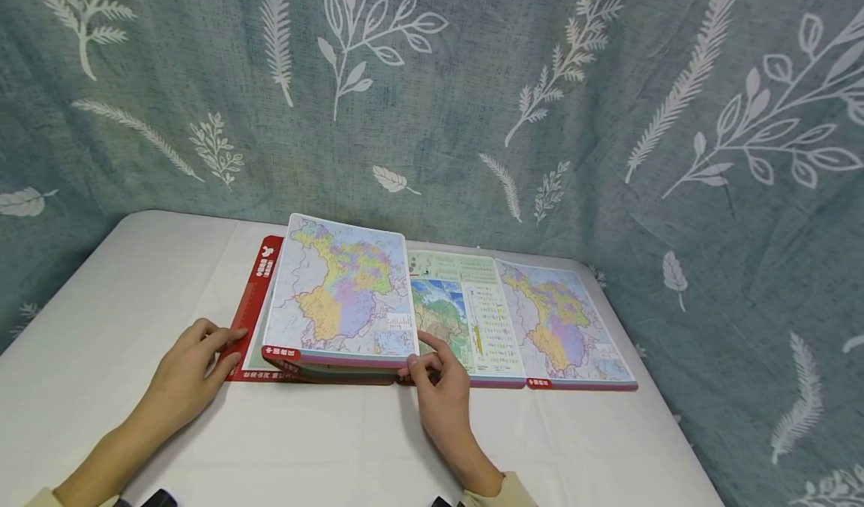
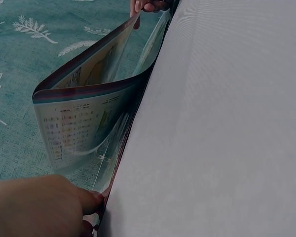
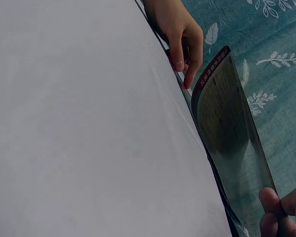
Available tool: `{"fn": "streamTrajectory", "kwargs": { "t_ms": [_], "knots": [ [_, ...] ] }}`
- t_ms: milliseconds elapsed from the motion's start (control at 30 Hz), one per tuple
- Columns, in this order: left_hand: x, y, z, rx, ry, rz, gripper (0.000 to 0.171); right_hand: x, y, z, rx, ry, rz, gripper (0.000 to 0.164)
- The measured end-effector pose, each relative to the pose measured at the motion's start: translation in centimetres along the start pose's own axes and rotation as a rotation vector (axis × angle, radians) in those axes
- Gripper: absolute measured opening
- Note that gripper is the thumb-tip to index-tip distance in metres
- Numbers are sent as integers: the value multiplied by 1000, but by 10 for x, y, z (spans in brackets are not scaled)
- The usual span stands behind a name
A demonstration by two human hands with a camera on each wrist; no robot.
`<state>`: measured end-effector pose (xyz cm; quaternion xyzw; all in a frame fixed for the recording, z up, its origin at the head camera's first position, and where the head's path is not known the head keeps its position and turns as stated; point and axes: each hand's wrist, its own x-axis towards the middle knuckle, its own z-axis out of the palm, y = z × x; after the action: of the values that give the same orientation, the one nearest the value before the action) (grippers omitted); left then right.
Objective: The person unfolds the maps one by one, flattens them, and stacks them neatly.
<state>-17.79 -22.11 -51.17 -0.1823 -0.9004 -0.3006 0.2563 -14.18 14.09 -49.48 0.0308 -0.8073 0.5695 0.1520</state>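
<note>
A folding map (image 1: 459,319) with several glossy panels lies across the table, a red strip (image 1: 253,289) along its left end. My right hand (image 1: 442,387) pinches the lower right corner of a lifted, folded map panel (image 1: 344,289), thumb on top. That panel stands raised and bowed over the left part; in the left wrist view its fold (image 2: 84,94) is well above the table. My left hand (image 1: 192,364) rests its fingertips and thumb on the red strip at the lower left, beside the lifted panel. In the right wrist view the left hand (image 3: 180,34) touches the map's edge.
A white cloth covers the table (image 1: 337,447). Behind it and on the right hangs a teal curtain (image 1: 439,154) with white leaf prints. Another map panel (image 1: 560,319) lies flat at the right end, near the table's right edge.
</note>
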Motion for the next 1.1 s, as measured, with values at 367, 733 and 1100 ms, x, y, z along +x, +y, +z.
{"fn": "streamTrajectory", "kwargs": {
  "t_ms": [367,733,1100],
  "knots": [
    [-1,-1,0,-1,-9,-3,39,1,7,-10,-4,-1,-9,35],
    [0,1,-1,0,-14,-10,39,5,12,-26,16,16,-30,34],
    [0,1,-2,8,-17,-17,39,7,18,-37,38,13,-17,35]
  ]
}}
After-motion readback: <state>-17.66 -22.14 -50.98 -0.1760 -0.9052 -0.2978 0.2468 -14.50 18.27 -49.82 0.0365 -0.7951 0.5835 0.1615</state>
